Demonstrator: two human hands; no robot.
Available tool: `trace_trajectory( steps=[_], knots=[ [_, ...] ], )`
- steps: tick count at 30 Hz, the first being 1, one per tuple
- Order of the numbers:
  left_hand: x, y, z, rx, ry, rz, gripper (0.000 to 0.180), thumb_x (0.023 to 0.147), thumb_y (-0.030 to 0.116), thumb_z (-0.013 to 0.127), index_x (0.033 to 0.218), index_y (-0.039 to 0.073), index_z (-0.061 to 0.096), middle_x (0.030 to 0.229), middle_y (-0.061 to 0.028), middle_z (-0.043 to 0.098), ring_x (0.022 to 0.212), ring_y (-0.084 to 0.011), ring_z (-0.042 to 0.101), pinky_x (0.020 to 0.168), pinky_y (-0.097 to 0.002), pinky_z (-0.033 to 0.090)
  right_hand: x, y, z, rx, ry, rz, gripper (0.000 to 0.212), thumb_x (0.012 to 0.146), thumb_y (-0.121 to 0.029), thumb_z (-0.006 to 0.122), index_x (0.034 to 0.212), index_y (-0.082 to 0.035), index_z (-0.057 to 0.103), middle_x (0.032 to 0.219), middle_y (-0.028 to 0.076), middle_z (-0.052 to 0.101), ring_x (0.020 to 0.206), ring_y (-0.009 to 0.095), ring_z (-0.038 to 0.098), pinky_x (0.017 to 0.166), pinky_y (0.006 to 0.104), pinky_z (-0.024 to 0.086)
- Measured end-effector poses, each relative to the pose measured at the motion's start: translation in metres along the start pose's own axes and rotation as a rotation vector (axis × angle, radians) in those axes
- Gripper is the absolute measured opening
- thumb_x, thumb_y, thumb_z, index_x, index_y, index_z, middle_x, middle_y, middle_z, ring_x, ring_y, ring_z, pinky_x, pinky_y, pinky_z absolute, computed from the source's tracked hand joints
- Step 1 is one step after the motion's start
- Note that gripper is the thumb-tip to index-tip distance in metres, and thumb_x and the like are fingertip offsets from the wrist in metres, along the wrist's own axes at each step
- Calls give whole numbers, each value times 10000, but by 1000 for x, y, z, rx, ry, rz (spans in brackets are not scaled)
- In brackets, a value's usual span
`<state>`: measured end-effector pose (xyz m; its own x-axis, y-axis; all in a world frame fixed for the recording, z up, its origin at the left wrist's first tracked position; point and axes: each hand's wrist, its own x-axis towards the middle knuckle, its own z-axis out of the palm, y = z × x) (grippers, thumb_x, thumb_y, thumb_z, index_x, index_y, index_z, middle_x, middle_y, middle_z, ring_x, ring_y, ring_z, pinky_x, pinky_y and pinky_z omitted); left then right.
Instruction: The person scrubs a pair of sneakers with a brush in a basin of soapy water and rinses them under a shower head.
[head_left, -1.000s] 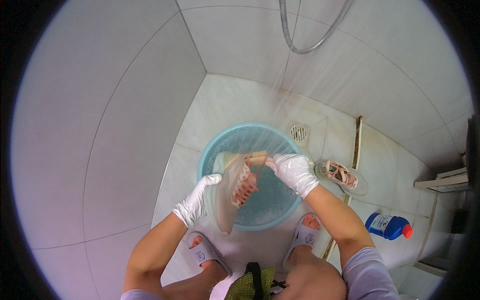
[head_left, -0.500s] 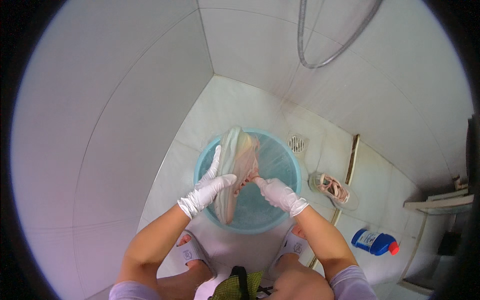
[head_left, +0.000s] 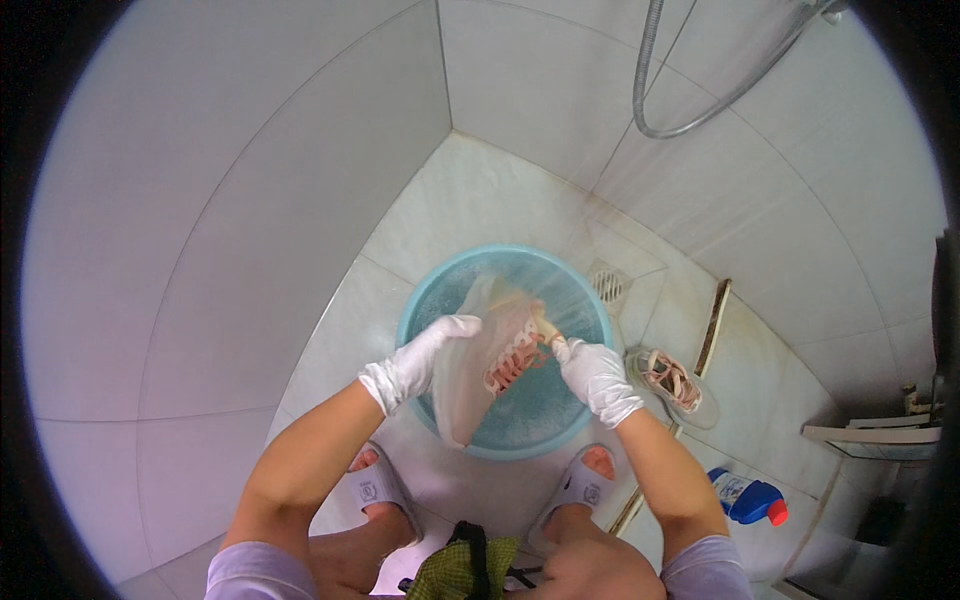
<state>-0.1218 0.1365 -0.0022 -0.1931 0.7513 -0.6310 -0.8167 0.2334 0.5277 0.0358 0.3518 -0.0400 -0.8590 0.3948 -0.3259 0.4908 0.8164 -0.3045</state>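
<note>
A pale sneaker (head_left: pixel 470 370) with pink laces is held tilted over a light-blue basin (head_left: pixel 508 453) of water. Its toe points down and toward me, and its laced top faces right. White-gloved, my left hand (head_left: pixel 412 362) is closed on the sole side of the shoe. On the other side, the gloved fingers of my right hand (head_left: pixel 598 380) pinch the shoe at its tongue or collar; the exact grip is partly hidden. Water spray falls across the basin and onto the shoe from the upper right.
A second sneaker (head_left: pixel 672 383) with pink laces rests on the tiles right of the basin, near a floor drain (head_left: pixel 608 284). Closer to me lies a blue bottle (head_left: pixel 745 497) with a red cap. A shower hose (head_left: pixel 645 95) hangs by the wall. My slippered feet flank the basin's near side.
The sneaker has rolled so that more of its laced top shows and less of its sole. My right hand has shifted from the laces toward the shoe's opening. The whole view has shifted slightly.
</note>
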Motion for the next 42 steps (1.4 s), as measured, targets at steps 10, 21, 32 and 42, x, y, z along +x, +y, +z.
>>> trace_trajectory(
  steps=[10,21,32,42],
  knots=[
    [21,-48,-7,-195,165,81,686,791,276,650,1405,88,408,1272,-156,554,1129,-308,556,997,-464,437,-56,30,-20,112,-245,283,584,952,-525,413,888,-2,665,838,241,664,859,421,635,791,476,464],
    [65,-100,-9,-568,248,67,550,808,282,609,1292,33,528,1233,-151,611,1116,-320,571,1002,-456,430,-89,27,14,393,-122,401,477,956,-460,488,874,-17,646,723,185,644,705,364,636,665,451,473],
    [32,-79,11,-728,-147,303,492,795,278,592,1212,16,600,1161,-159,651,1038,-331,613,956,-463,466,-128,34,-33,817,123,512,414,961,-388,563,808,-9,625,601,70,579,504,157,540,499,335,434],
    [-53,62,38,-80,169,287,599,798,237,634,1308,-34,474,1210,-233,585,1074,-352,585,1002,-454,455,-152,48,5,1151,60,351,368,960,-363,572,798,-34,599,576,9,525,498,120,502,483,299,391]
  ],
)
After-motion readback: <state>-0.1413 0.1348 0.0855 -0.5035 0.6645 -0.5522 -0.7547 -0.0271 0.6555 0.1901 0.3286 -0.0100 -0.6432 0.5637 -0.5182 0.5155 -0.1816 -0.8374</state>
